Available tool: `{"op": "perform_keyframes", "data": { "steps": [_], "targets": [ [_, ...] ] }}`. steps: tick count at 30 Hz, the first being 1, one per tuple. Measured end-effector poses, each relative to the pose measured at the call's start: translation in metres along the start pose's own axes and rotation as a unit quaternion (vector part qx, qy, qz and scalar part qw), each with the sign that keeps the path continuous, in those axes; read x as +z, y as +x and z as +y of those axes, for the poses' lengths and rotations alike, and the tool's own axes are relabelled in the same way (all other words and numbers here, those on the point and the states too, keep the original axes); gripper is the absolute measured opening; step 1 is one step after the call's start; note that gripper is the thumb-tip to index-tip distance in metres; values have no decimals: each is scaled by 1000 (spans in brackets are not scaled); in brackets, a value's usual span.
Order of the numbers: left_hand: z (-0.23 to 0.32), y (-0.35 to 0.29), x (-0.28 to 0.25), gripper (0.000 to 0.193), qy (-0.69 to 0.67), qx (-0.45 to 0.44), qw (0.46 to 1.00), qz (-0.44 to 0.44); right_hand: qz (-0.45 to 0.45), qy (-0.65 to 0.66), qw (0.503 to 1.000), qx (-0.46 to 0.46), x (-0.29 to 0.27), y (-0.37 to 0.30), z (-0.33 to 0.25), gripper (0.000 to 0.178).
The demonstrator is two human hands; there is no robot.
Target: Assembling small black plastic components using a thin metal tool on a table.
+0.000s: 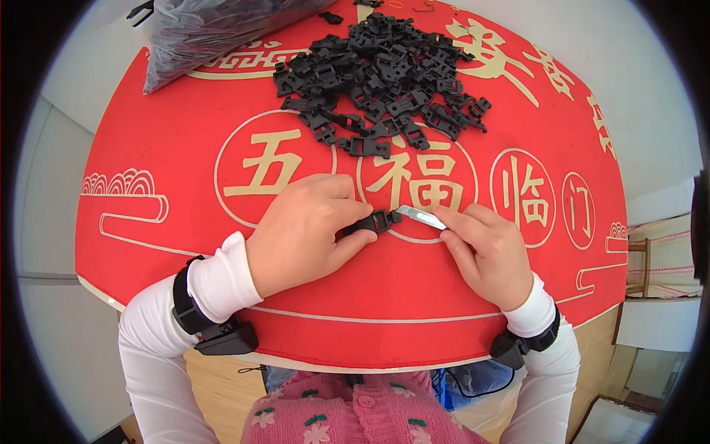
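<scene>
Left hand: closed on the work, your thumb and forefinger pinching a black plastic buckle-like piece near the middle of the frame; your palm and fingers hide its left end.
Right hand: closed too, your thumb and forefinger gripping a slim silver-grey utility knife, which slants down to the right from your workpiece.
Blade tip: at the right end of the piece in your left hand; you cannot tell from this view whether it is cutting in or only resting there.
Pile: a heap of similar black plastic pieces in the upper centre of the frame, well apart from both your hands, with one loose piece just beside it at the upper left.
Bag: a grey plastic bag at the upper left of the frame, lying partly over the red cloth.
Counter: spread with that cloth, printed in gold and white, across the middle of the frame.
Wrists: your white sleeves each carry a black strapped device.
</scene>
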State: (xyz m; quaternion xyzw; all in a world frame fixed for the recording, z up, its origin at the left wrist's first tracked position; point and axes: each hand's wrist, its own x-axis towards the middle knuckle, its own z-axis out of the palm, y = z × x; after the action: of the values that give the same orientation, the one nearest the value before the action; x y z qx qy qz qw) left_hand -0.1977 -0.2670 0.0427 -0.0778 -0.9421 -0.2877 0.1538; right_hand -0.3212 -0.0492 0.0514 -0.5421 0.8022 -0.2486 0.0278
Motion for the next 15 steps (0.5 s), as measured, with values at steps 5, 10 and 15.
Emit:
{"op": "perform_keyframes", "data": {
  "steps": [5, 10, 15],
  "targets": [
    [-1, -1, 2, 24, -5, 15, 1000, 11, 6, -8, 1000, -3, 1, -1, -1, 28],
    [-1, -1, 1, 24, -2, 17, 1000, 11, 6, -21, 1000, 1, 2, -1, -1, 28],
    [-1, 0, 1, 24, 3, 15, 1000, 4, 6, -29, 1000, 3, 3, -2, -1, 29]
  ]
}}
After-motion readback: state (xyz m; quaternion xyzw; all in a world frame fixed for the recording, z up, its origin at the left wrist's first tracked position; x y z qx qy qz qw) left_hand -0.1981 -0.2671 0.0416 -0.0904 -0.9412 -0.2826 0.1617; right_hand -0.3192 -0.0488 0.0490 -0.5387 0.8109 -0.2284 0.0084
